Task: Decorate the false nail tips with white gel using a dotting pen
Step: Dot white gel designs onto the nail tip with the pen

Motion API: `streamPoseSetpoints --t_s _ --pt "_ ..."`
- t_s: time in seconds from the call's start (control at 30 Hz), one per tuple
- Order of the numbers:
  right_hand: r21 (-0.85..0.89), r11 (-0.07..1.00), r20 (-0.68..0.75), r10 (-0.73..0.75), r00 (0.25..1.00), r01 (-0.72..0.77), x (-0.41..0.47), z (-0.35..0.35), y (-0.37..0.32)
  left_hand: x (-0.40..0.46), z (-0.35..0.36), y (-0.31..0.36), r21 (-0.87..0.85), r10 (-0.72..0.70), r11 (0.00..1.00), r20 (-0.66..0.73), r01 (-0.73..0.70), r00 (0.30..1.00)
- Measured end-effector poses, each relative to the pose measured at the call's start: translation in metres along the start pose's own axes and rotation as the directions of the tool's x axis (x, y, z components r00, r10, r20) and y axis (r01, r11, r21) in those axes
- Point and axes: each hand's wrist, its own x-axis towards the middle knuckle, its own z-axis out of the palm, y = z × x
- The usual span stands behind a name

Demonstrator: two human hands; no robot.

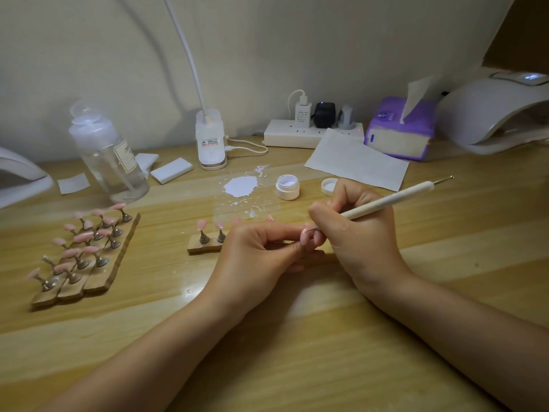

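Pinching a tip (305,237) mid-frame in our left hand (261,254), we dot it with the pen (383,203) gripped in our right hand (356,230) (next, probably, a steady, light touch).

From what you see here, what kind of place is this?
Probably a home nail-art desk: pink nail tips on stands, a curing lamp, and an open white gel jar.

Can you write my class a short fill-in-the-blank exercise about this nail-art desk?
1. The right hand grips a ____ pen.
2. The left hand pinches a pink ____ tip.
3. The small gel jar stands with its lid ____.
4. The tissue pack is ____ in colour.

Missing words: dotting; nail; off; purple
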Motion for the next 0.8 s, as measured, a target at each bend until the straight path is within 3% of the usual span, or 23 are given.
streamPoseSetpoints --t_s 0.8 --pt "0.002 1.0 -0.008 0.016 1.0 -0.016 0.0003 0.0 0.0008 -0.0002 0.0008 -0.0002 0.013 0.01 1.0 0.012 -0.01 1.0"
